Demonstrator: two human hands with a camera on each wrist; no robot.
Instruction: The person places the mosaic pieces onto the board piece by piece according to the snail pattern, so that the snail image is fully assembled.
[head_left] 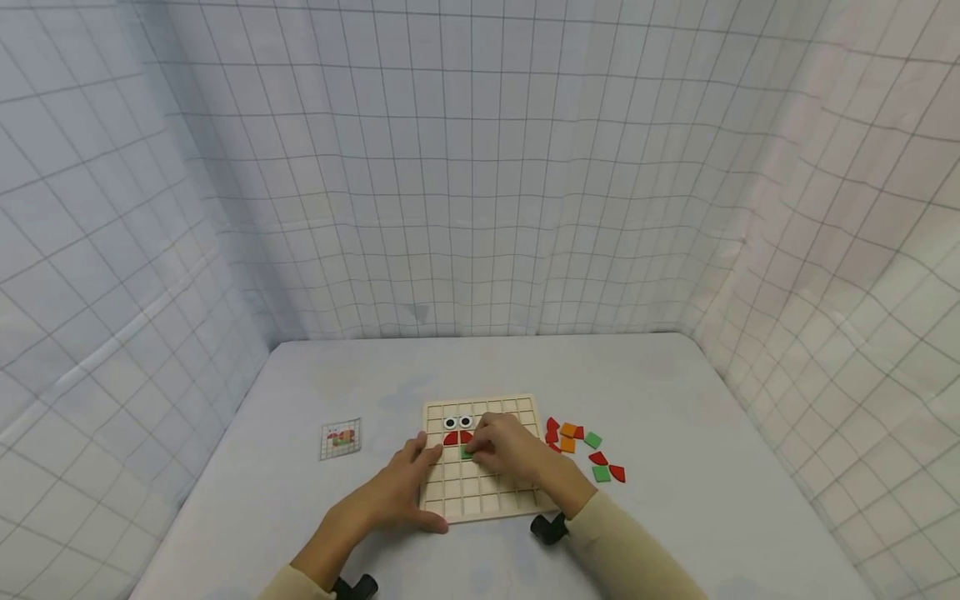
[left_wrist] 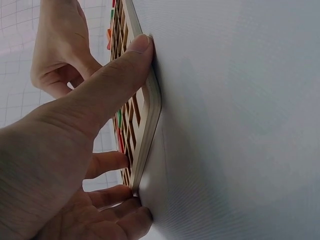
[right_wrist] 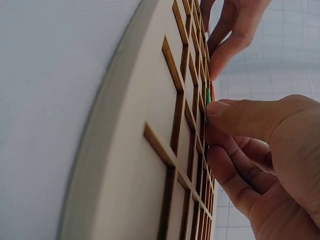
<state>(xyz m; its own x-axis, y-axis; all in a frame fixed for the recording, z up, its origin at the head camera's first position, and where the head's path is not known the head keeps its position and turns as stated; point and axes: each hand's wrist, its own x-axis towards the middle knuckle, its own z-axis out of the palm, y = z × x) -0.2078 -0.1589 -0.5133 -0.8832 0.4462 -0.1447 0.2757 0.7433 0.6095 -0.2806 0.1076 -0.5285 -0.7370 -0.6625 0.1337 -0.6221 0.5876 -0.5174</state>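
A pale wooden grid board (head_left: 452, 490) lies on the white table. Two eye discs (head_left: 450, 423) sit in its upper left cells, with two red quarter-round tiles (head_left: 451, 439) right below. My right hand (head_left: 516, 450) reaches over the board, its thumb and curled fingers pinching a green square tile (head_left: 467, 452) under the red tiles. The right wrist view shows that thumb at the edge of the green tile (right_wrist: 207, 96). My left hand (head_left: 393, 493) steadies the board's left side, thumb (left_wrist: 120, 75) on its near corner and fingers spread along its edge.
Right of the board lie loose orange tiles (head_left: 567, 446), green tiles (head_left: 602, 473) and red tiles (head_left: 617, 473). A small picture card (head_left: 341, 439) rests on the table (head_left: 360, 367) to the left. White gridded curtains (head_left: 480, 208) enclose the back and sides.
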